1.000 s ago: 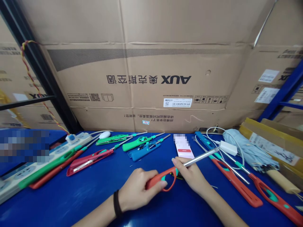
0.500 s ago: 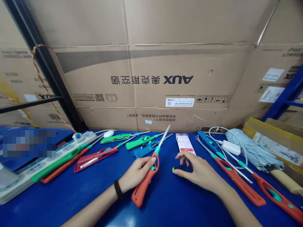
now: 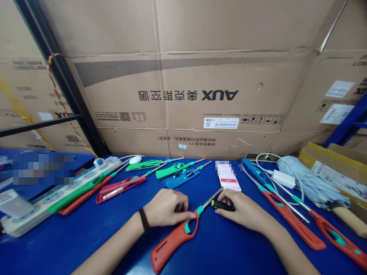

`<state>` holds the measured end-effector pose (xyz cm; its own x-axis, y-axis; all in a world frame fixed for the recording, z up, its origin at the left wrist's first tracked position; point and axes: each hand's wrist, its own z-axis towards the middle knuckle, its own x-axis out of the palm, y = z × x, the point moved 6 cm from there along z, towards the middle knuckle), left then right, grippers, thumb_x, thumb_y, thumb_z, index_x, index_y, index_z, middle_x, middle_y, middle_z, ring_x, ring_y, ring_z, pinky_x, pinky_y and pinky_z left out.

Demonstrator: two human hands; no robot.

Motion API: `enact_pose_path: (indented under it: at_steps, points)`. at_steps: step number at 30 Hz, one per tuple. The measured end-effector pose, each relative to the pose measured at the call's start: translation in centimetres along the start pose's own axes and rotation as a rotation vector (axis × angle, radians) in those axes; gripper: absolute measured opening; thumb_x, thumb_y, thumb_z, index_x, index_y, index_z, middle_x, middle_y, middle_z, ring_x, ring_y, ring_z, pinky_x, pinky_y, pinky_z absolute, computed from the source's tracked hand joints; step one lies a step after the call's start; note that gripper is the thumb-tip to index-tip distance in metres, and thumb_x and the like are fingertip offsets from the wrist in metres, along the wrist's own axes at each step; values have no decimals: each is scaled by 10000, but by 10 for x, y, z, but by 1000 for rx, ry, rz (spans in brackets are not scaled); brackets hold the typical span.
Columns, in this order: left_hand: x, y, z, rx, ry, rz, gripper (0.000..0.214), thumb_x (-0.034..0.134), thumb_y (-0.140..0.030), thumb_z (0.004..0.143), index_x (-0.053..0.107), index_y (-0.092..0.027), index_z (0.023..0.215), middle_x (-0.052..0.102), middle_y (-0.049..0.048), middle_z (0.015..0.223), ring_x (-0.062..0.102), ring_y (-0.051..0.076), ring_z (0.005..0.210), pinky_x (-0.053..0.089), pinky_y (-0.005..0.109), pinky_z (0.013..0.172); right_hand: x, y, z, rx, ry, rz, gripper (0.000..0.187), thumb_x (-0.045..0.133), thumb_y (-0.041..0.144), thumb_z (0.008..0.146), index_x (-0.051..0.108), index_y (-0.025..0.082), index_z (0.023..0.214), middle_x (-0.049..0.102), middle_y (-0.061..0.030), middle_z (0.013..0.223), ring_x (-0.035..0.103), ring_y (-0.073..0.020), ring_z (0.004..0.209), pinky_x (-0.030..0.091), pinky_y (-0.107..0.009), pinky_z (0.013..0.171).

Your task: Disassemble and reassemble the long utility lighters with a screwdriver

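An orange lighter (image 3: pixel 170 244) with a long metal nozzle and teal trigger lies slanted in front of me, its nozzle pointing up to the right. My left hand (image 3: pixel 168 208) is curled at its trigger guard, thumb and fingertips on the orange loop; the fingers beneath are hidden. My right hand (image 3: pixel 243 210) is closed around what looks like a screwdriver (image 3: pixel 223 206), of which a black handle with a yellow end shows; its shaft is hidden. The nozzle tip reaches close to the right fingers. Behind that hand lies a phone (image 3: pixel 233 184) with a lit screen.
Red, green and blue lighters lie at the back left, near a power strip (image 3: pixel 83 178). At right are two orange lighters (image 3: pixel 298 223), a blue one, a white charger (image 3: pixel 283 179) with cable, a folded umbrella (image 3: pixel 309 183) and a carton. A large cardboard box stands behind.
The orange lighter has come down and tilted toward the right, its nozzle lower and nearer my right hand. My right fingers have closed more, and more of the black handle shows.
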<state>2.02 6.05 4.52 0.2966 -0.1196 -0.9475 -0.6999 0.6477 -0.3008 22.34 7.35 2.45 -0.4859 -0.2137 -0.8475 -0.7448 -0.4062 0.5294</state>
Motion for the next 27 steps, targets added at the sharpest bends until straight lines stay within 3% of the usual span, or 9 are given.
enact_pose_path:
  at_steps: [4,8,15,20,27]
  points:
    - [-26,36,-5,-139,-199,103,200,488,-343,898,650,-228,878,659,4,825,605,153,769,399,214,647,-2,2,0,-11,-25,58,190,502,410,863,500,253,970,630,-26,983,602,-200,860,445,-314,746]
    - [-24,51,-7,-148,-228,177,135,559,-286,861,681,-231,881,637,24,870,581,174,847,435,231,707,-2,1,2,-24,-95,125,237,401,421,918,436,243,1071,583,-78,1107,575,-222,1002,435,-361,856]
    - [-9,50,2,-174,-222,269,119,585,-271,853,672,-193,832,609,49,823,553,208,847,435,247,660,-2,18,2,-120,-87,106,200,508,370,866,509,244,1021,593,-55,1063,584,-211,961,452,-352,857]
    - [-9,42,2,-133,-181,274,112,543,-210,863,637,-171,817,613,54,824,546,202,822,435,259,689,2,35,0,-211,-49,26,378,644,454,765,587,303,1107,531,-25,1248,555,-219,1081,430,-320,907]
    - [-13,21,-13,-69,-136,151,125,505,-229,859,605,-175,807,652,33,795,568,178,757,428,253,681,23,57,-4,-267,51,-2,345,679,451,743,642,306,1055,638,1,1009,626,-189,892,444,-243,730]
